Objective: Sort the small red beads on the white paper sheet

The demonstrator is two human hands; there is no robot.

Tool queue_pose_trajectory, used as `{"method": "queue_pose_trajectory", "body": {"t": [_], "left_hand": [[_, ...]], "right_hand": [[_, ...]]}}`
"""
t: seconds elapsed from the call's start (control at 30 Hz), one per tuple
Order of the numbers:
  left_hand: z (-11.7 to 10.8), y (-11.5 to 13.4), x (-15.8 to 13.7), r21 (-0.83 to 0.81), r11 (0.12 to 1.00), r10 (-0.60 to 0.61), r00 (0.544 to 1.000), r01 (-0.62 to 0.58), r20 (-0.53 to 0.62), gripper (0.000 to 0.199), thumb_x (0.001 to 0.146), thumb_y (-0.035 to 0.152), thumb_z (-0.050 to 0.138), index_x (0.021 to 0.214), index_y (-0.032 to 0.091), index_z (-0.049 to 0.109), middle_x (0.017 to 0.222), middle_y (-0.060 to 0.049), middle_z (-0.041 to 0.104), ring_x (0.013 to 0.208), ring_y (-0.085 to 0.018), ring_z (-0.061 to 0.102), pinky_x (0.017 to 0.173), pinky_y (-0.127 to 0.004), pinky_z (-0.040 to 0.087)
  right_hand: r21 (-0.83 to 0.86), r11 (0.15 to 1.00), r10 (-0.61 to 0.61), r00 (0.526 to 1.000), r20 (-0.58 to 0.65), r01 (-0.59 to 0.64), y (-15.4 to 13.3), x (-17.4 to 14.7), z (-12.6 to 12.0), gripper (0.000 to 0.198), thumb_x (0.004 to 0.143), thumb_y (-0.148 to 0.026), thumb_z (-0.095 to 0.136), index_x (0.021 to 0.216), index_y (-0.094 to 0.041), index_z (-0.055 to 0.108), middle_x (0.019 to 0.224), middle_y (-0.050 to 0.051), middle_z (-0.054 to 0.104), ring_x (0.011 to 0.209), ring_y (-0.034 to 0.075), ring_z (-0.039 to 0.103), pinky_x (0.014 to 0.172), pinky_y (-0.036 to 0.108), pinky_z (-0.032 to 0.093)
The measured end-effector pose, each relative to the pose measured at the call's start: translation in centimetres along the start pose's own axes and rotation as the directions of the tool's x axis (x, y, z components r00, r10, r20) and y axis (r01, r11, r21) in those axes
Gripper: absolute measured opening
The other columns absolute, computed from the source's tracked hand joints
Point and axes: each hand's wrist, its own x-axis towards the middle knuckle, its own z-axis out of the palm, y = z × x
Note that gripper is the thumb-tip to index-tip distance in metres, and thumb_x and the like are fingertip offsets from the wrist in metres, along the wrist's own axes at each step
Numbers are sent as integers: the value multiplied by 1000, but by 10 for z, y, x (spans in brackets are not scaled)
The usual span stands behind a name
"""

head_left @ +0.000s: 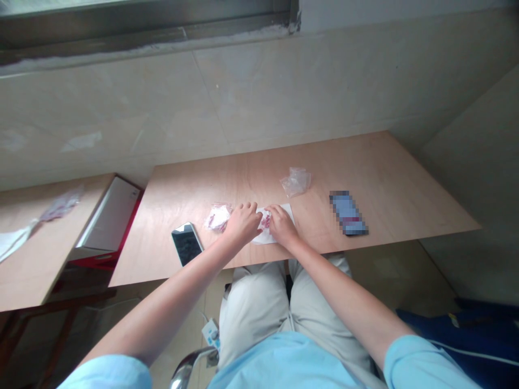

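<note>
A sheet of white paper (pixel 288 210) lies near the front edge of the wooden table, with small dark-pink pieces (pixel 265 221) gathered on it. My left hand (pixel 244 221) reaches over the paper's left side, fingers bent and apart, close to the pieces. From the right, my right hand (pixel 283 226) rests on the paper with its fingers curled and pressed together at the pieces; whatever is between the fingertips is too small to make out. Just left of my left hand sits a pile of small clear bags (pixel 218 217) with white and pink contents, partly covered by that hand.
Several clear plastic bags (pixel 296 182) lie farther back. A dark-screened phone (pixel 187 243) is at the left, and a blurred-out phone (pixel 348 213) at the right. The table (pixel 389 183) stands near a tiled wall. A second table (pixel 36 259) is on the left.
</note>
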Motion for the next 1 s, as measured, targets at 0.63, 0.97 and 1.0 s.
{"method": "queue_pose_trajectory", "body": {"t": [0.63,0.97,1.0], "left_hand": [[4,-4,-4,98,995,-17,999,20,-29,34,80,43,78,98,15,71,105,-15,59,101,-34,54,83,-43,37],[10,0,-3,59,998,18,1000,-17,-11,31,80,34,78,102,14,71,107,-17,60,102,-34,55,84,-42,37],[11,0,-3,46,999,18,1000,-18,-12,30,79,33,78,102,14,72,107,-17,60,103,-34,55,84,-42,37]], "right_hand": [[-22,999,-37,999,19,38,-2,-2,-1,44,84,-1,45,120,-18,65,122,11,68,119,26,59,112,44,37],[-12,996,-88,996,28,89,-2,-2,-1,49,82,1,43,122,-20,63,127,10,66,123,25,56,117,47,29],[-7,996,-89,996,16,90,-1,-1,-1,48,82,1,43,121,-19,64,125,10,66,121,25,57,116,46,31]]}}
